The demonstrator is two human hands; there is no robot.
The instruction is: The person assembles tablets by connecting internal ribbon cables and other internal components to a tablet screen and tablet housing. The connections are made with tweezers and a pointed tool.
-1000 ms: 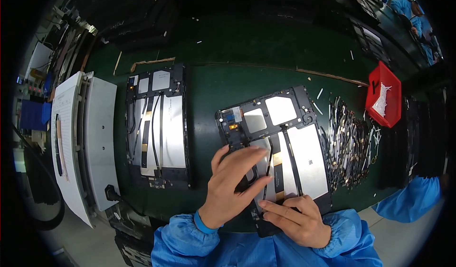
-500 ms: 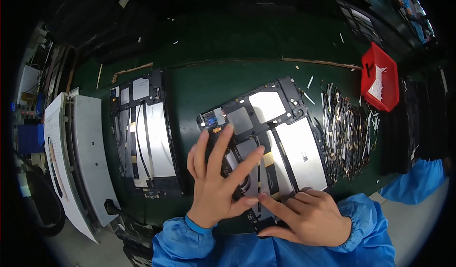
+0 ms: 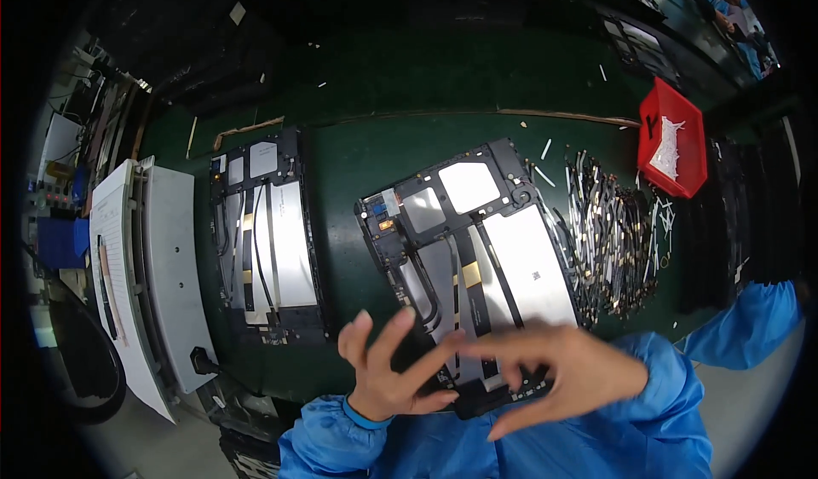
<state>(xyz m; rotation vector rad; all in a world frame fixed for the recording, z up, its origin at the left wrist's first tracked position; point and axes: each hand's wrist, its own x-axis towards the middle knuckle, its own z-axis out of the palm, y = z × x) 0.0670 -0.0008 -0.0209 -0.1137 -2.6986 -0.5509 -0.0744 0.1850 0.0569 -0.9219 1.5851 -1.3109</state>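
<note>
From where I stand, the uncovered tablet-like device (image 3: 539, 268) lies angled on the green table (image 3: 345, 257) beside a pile of thin cables (image 3: 609, 245), the left hand (image 3: 383, 378) spread at its lower-left edge, the right hand (image 3: 584, 372), motion-blurred, above its lower end, thumb and fingers parted.

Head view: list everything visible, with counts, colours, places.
open devices: two, black-silver, centre and left
cable pile: one, mostly black, right
bin: one, red, upper right
strips: many, white, in and near bin
papers: count unclear, white, far left
box: one, grey, beside papers
stacks: several, black, sides
panels: several, dark, upper right
table: one, green, beneath
coworkers: at least two, blue-clad, right
left hand: one, blue-banded, lower centre
right hand: one, blue-sleeved, lower centre
</note>
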